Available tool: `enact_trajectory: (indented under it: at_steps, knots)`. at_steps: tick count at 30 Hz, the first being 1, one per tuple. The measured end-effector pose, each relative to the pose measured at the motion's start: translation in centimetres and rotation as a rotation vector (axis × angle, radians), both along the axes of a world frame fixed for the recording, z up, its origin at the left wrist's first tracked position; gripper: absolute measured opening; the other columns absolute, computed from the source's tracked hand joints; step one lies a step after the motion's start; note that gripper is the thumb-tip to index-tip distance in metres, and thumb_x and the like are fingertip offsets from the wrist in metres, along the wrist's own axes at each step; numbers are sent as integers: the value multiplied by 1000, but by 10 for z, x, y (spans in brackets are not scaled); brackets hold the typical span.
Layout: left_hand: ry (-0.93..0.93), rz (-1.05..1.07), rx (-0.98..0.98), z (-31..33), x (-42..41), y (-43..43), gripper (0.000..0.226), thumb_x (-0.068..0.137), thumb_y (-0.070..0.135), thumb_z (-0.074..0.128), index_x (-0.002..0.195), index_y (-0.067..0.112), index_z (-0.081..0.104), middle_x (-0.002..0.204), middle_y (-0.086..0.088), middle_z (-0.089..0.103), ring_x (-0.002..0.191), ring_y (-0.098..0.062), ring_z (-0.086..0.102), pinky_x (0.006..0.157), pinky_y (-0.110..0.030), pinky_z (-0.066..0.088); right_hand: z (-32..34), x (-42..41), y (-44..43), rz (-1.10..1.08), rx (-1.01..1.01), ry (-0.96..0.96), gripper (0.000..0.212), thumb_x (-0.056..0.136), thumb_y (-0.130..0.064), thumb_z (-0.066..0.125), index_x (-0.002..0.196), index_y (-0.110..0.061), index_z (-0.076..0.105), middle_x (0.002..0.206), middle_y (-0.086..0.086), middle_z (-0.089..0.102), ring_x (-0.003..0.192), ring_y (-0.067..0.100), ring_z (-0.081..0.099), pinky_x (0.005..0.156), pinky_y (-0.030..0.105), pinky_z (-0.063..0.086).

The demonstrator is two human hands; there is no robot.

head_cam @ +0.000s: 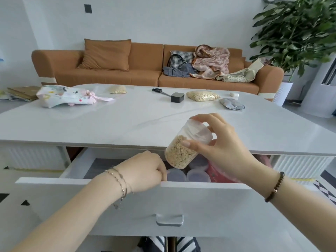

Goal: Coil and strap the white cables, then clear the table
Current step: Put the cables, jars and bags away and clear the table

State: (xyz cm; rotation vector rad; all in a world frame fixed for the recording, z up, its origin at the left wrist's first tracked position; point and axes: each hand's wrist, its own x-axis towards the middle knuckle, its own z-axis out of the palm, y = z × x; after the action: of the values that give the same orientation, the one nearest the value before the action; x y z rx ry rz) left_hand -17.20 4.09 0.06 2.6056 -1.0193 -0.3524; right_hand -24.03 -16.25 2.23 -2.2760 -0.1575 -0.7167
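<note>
Flakes point(177, 157) half-fill tilted jar point(193, 130), right hand point(220, 144) gripping, above drawer point(127, 197).

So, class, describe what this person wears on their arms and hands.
Both forearms are bare, with no sleeves in view. At the left hand the wrist carries thin chain bracelets with small charms; at the right hand, one bracelet of dark round beads.
</note>
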Motion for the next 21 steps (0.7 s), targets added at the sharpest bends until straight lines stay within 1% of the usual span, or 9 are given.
enact_trajectory:
  at_steps: [2, 6, 8, 10, 13, 15, 17, 19, 21]
  knots:
    - [118, 13, -29, 0, -2, 6, 44, 76, 5, 41, 59, 32, 71, 75, 12, 73, 75, -11, 67, 76, -28, 58, -4, -4, 3, 18, -61, 16, 66, 71, -56, 77, 128, -29, 56, 122, -19, 50, 103, -2, 55, 81, 31, 56]
    - [240, 154, -229, -3, 2, 9, 44, 73, -8, 33, 62, 8, 72, 68, -13, 73, 64, -27, 73, 67, -36, 63, -15, -4, 6, 162, -229, 138, 64, 82, -31, 78, 138, -30, 46, 131, -21, 42, 110, 5, 56, 86, 26, 53]
    - [210, 204, -282, -5, 13, 8, 40, 78, -7, 33, 72, 8, 70, 71, -12, 72, 65, -30, 74, 71, -43, 63, -19, 2, 6, 212, -347, 186, 65, 85, -25, 74, 140, -32, 42, 135, -21, 38, 108, 15, 60, 87, 27, 52]
    - [164, 175, -266, -7, 25, 6, 31, 85, -1, 40, 84, 15, 66, 78, -9, 72, 67, -24, 74, 74, -43, 62, -20, 10, 5, 223, -393, 200, 65, 85, -24, 74, 140, -33, 41, 135, -20, 38, 113, 12, 55, 86, 19, 49]
    - [76, 121, -198, -7, 35, 2, 15, 86, 12, 58, 90, 24, 66, 80, 1, 72, 68, -9, 68, 74, -28, 59, -14, 19, 4, 252, -423, 237, 65, 81, -27, 78, 138, -34, 46, 132, -16, 41, 112, 4, 50, 80, 6, 41]
    - [25, 111, -165, -6, 37, 0, 16, 84, 16, 64, 95, 26, 70, 82, 8, 71, 70, -2, 62, 66, -14, 51, -13, 22, 5, 274, -482, 259, 65, 80, -23, 77, 136, -37, 47, 130, -13, 42, 109, 7, 53, 82, 11, 44]
    - [2, 100, -129, -9, 40, -2, 17, 84, 23, 69, 100, 28, 72, 85, 11, 70, 75, 2, 62, 64, -7, 45, -13, 22, 6, 288, -546, 268, 63, 81, -17, 73, 134, -38, 48, 129, -12, 44, 112, 9, 52, 86, 23, 49]
    - [68, 93, -106, -16, 42, -4, 23, 84, 33, 74, 106, 28, 72, 91, 12, 70, 81, 2, 64, 71, -10, 48, -15, 22, 7, 299, -639, 247, 59, 81, -16, 69, 132, -37, 50, 126, -14, 47, 115, 8, 47, 90, 27, 48]
    - [137, 83, -87, -30, 44, -5, 30, 83, 39, 75, 111, 29, 70, 98, 13, 70, 89, -1, 66, 82, -17, 52, -19, 21, 7, 246, -822, 164, 53, 79, -25, 70, 127, -38, 52, 121, -17, 53, 113, 8, 44, 94, 27, 41]
